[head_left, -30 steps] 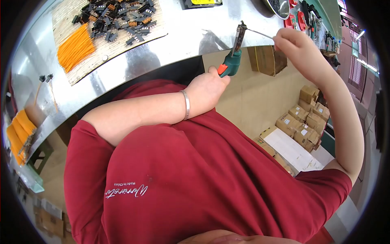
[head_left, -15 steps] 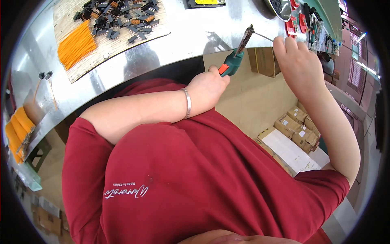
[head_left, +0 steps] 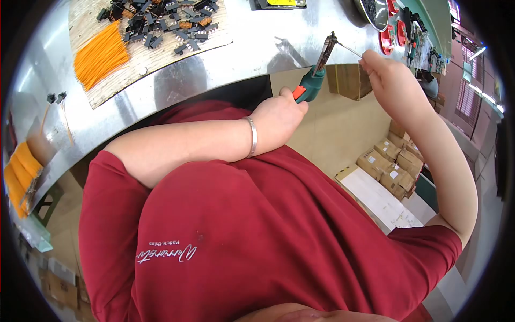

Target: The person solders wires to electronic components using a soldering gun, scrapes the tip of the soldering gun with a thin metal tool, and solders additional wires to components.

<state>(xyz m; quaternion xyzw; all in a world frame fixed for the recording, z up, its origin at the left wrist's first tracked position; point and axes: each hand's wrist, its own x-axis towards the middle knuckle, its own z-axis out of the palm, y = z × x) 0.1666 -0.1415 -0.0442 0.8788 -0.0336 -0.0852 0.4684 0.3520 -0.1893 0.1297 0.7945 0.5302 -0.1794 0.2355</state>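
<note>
My left hand [head_left: 281, 115], with a metal bracelet at its wrist, is wrapped around a dark green tool [head_left: 311, 85] with an orange-red button. The tool's dark, narrow metal end [head_left: 326, 51] points up and away, over the workbench's near edge. To its right, my right hand [head_left: 382, 70] pinches the end of a thin wire-like piece [head_left: 350, 49]. The other end of this thin piece reaches the tool's tip; whether they touch is too small to tell.
On the metal workbench [head_left: 241, 53] lies a board [head_left: 161, 63] with orange wires [head_left: 101, 55] and many small black parts [head_left: 161, 24]. A metal bowl [head_left: 385, 13] and red items [head_left: 386, 40] are at the back right. Cardboard boxes [head_left: 394, 166] are on the floor at right.
My left hand and the green tool have shifted slightly right. My right hand moved down and right, turned, and came back up somewhat, with the thin piece between its fingers.
</note>
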